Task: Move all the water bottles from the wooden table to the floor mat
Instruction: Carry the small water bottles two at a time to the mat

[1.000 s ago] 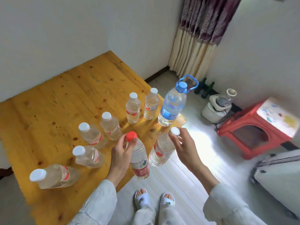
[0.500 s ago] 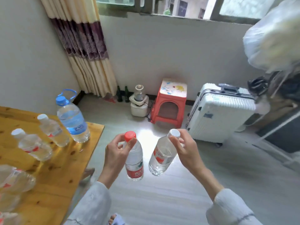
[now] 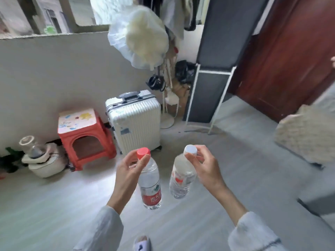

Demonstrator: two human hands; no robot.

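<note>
My left hand point(image 3: 127, 171) pinches a clear water bottle with a red cap and red label point(image 3: 150, 185) by its neck. It hangs upright over the grey floor. My right hand point(image 3: 204, 165) pinches a second clear bottle with a white cap point(image 3: 181, 180) just under the cap. This one tilts a little to the left. The two bottles hang side by side, apart from each other. The wooden table is out of view. A pale woven mat point(image 3: 306, 136) lies on the floor at the right edge.
A red plastic stool point(image 3: 85, 134) and a white suitcase point(image 3: 134, 122) stand against the far wall. A small appliance point(image 3: 41, 158) sits left of the stool. A dark fabric rack point(image 3: 212, 87) and a brown door point(image 3: 286, 57) are at the right. My slipper point(image 3: 142, 242) shows at the bottom.
The view has swung right, away from the table, which has left the frame. Both hands still carry their bottles in front of me; the rack, door and mat have come into view.
</note>
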